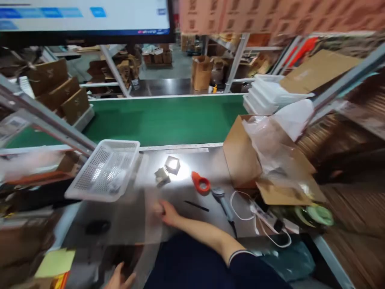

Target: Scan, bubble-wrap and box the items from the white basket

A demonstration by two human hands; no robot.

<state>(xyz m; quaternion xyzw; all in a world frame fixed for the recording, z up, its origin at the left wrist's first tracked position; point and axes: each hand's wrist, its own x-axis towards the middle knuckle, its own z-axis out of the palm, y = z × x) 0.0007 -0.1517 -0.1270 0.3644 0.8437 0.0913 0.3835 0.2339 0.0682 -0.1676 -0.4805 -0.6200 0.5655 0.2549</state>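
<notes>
My right hand (166,212) reaches across to the left, its fingers curled onto the edge of a clear bag (153,224) that lies flat on the steel bench (210,168). The frame is blurred there, but it looks like a pinch on the film and not just a touch. My left hand (120,277) is low at the near edge of the bench with its fingers spread, holding nothing, well apart from the right.

Just beyond the bag sit two small shiny parts (167,170), close together under the lamp glare. The white perforated basket (105,170) stands to their left, tilted over the bench edge. To the right lie an orange tape cutter (201,182), a black pen (196,206) and a grey scanner (222,197) with its white cable. Behind those is an open cardboard box (242,156) stuffed with plastic film. The green belt (162,118) runs along the back.

I judge this to be the bag-handling step: I have taken hold of one bag and nothing is in it yet. The next move calls for my free left hand to come up to the film, so the mouth can be parted without the bag sliding on the smooth steel.
</notes>
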